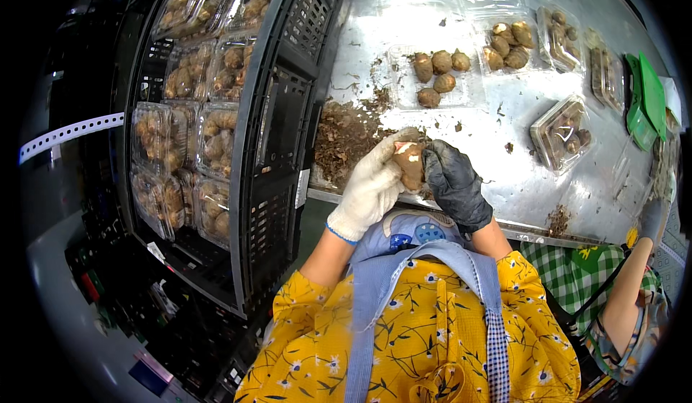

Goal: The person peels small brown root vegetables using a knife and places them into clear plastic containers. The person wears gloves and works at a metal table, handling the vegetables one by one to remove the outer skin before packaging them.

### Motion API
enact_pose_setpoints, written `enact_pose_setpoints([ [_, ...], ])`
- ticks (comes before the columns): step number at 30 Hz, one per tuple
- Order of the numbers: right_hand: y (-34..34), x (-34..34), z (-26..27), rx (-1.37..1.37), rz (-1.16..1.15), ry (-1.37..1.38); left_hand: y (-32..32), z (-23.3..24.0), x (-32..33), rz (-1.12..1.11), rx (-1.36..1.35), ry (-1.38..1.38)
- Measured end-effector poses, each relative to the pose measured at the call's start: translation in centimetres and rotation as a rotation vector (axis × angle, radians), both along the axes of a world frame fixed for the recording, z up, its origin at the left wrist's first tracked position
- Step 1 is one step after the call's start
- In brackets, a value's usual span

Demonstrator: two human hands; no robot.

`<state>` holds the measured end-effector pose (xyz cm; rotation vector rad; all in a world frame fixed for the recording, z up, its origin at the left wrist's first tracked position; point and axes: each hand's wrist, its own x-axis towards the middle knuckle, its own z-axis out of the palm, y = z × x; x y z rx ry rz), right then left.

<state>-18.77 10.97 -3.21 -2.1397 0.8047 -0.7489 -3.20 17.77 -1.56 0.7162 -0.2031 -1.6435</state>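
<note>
My left hand, in a white knit glove, grips a brown taro corm with a pale cut patch near its top. On its other side, my right hand, in a black glove, touches the same corm with bent fingers. Both hands are over the near edge of the metal table. Just beyond them lies an open clear plastic clamshell box with several small taro corms in it. To its right, another open clamshell holds more corms.
Brown peelings lie heaped on the metal table at left. A black crate of filled clamshells stands left. Closed packs and a green plastic scoop or tray lie right. A co-worker's arm is at far right.
</note>
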Motion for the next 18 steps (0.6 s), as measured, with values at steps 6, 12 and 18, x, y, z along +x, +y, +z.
enact_pose_setpoints([
  [6, -0.9, -1.5, 1.2, 0.835, -0.179, -0.128, 0.5, -0.7, 1.4, 0.183, 0.077, 0.707],
  [12, -1.1, -3.3, -0.9, -0.04, -0.103, 0.78, 0.2, -1.8, 1.9, 0.106, 0.094, 0.75],
  [18, -0.9, -1.1, 1.4, 0.268, -0.048, -0.132, -0.6, -1.9, 0.2, 0.021, 0.112, 0.334],
])
